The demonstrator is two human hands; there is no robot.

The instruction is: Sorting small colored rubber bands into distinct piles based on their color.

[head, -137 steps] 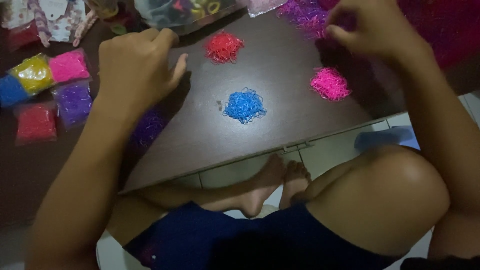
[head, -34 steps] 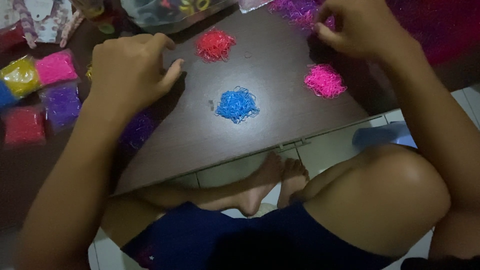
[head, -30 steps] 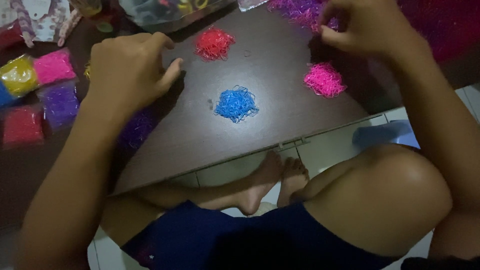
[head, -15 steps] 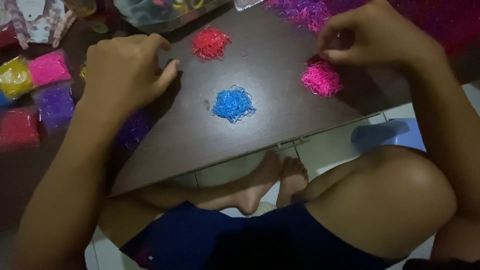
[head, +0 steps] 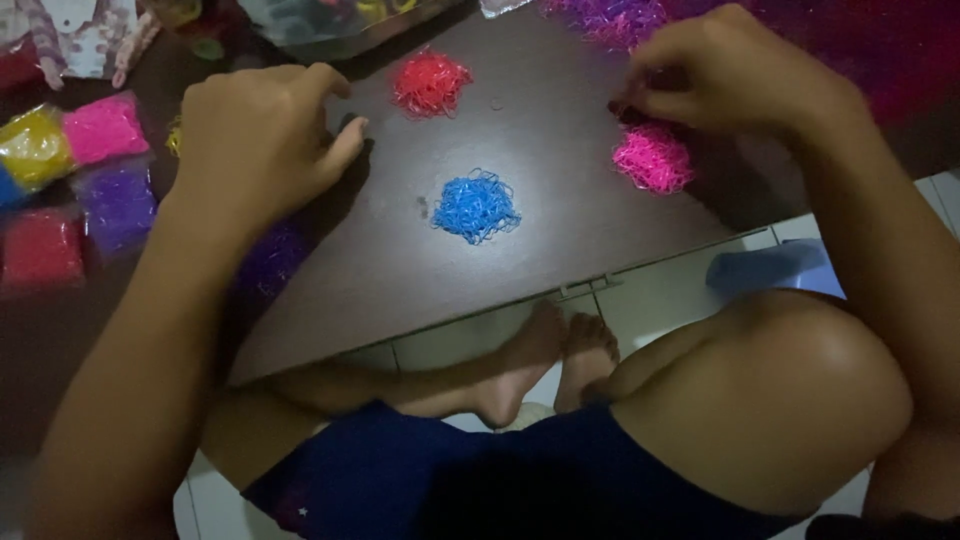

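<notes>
My right hand (head: 735, 75) hovers over the back right of a dark brown board (head: 560, 245), its thumb and fingers pinched just above a pink pile of small rubber bands (head: 652, 160). Anything between the fingertips is too small to tell. My left hand (head: 260, 140) rests at the board's left side, fingers curled and thumb out, with nothing visible in it. A blue pile (head: 476, 205) lies mid-board, a red pile (head: 430, 82) behind it. A loose mixed purple-pink heap (head: 610, 15) lies at the back. A purple pile (head: 270, 265) is shadowed under my left forearm.
Small bags of yellow (head: 35, 145), pink (head: 105, 128), purple (head: 115, 205) and red (head: 40, 250) bands lie at the left. A clear bag of coloured items (head: 320, 20) sits at the back. My knee (head: 780, 390) and feet (head: 550, 360) are below the board's near edge, over tiled floor.
My right hand has come down from the mixed purple-pink heap to just above the pink pile. My left hand has stayed in place.
</notes>
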